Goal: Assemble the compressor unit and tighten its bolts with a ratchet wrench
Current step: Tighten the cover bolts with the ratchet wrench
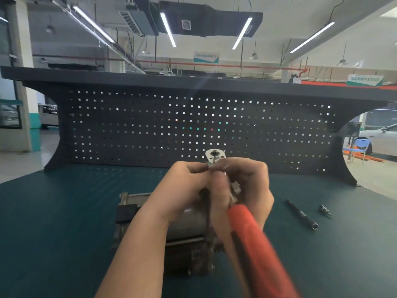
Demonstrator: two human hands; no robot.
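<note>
A grey metal compressor unit [184,224] lies on the green mat [64,211], partly hidden behind my hands. Above it I hold a ratchet wrench [214,154] with its silver head up and its red handle [255,244] slanting down towards me. My left hand [184,186] pinches the wrench just below the head. My right hand [247,183] curls its fingers round the same spot from the right. The part between my fingertips is hidden.
A long black socket extension [301,214] and a small bit [324,210] lie on the mat to the right. A dark pegboard back panel [193,125] with a shelf on top closes the far side of the bench.
</note>
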